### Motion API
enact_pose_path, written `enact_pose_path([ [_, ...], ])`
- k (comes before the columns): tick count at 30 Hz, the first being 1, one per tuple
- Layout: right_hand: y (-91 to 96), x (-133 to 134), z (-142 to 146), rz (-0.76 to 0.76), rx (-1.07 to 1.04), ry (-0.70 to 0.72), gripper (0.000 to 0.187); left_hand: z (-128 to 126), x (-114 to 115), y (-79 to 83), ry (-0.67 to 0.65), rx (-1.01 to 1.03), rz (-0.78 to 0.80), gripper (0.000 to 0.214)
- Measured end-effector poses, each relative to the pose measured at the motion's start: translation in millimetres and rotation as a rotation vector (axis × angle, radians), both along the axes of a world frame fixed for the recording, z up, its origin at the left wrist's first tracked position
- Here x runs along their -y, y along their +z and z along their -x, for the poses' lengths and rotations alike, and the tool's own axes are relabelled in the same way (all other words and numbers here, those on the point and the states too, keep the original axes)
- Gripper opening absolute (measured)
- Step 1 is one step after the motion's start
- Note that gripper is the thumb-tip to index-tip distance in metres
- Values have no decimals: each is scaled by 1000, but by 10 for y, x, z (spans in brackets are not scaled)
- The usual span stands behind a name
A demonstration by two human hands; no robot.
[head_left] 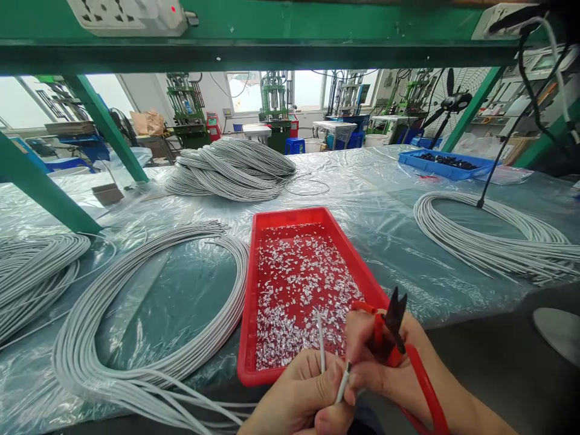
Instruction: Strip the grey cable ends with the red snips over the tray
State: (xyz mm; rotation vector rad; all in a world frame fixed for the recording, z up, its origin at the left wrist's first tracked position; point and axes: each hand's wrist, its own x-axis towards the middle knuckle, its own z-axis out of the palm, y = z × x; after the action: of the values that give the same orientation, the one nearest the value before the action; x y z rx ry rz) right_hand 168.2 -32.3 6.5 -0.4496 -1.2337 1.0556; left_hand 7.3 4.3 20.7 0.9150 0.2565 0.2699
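My left hand (pixel 299 396) is closed around a thin grey cable end (pixel 321 341) that sticks up above the near rim of a red tray (pixel 248 314). My right hand (pixel 385 362) grips red-handled cutters (pixel 393 326) with black jaws pointing up, while its fingertips pinch a second cable end (pixel 343 380) against my left thumb. Both hands meet at the tray's near right corner. The tray holds several small silvery scraps (pixel 299 284).
Large coils of grey cable lie at left (pixel 149 314), far left (pixel 31 278), right (pixel 489 235) and back centre (pixel 231 169) on a plastic-covered table. A blue tray (pixel 446 164) sits back right. Green frame posts (pixel 40 190) and a black cord (pixel 502 157) cross the space.
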Motion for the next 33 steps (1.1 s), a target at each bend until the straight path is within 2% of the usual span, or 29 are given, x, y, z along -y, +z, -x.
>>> enact_pose_path([
  [4,21,8,36,-53,3,-35,38,9,3,-5,-22,26,-17,31],
  [7,40,25,26,-86,33,-58,38,14,5,-62,-6,33,-48,38],
  [11,90,81,-47,-113,116,-76,36,14,-1,-106,10,19,-70,37],
  [17,66,152,-73,-122,166,-122,29,-32,20,35,-12,-23,-64,42],
  [23,49,119,-1,-232,142,-309,25,-15,52,170,-30,-98,-9,35],
  [28,93,159,9,-281,166,-421,25,9,58,115,2,-104,-22,37],
  [33,87,203,-2,-264,189,-500,30,-37,93,78,103,-99,-88,40],
])
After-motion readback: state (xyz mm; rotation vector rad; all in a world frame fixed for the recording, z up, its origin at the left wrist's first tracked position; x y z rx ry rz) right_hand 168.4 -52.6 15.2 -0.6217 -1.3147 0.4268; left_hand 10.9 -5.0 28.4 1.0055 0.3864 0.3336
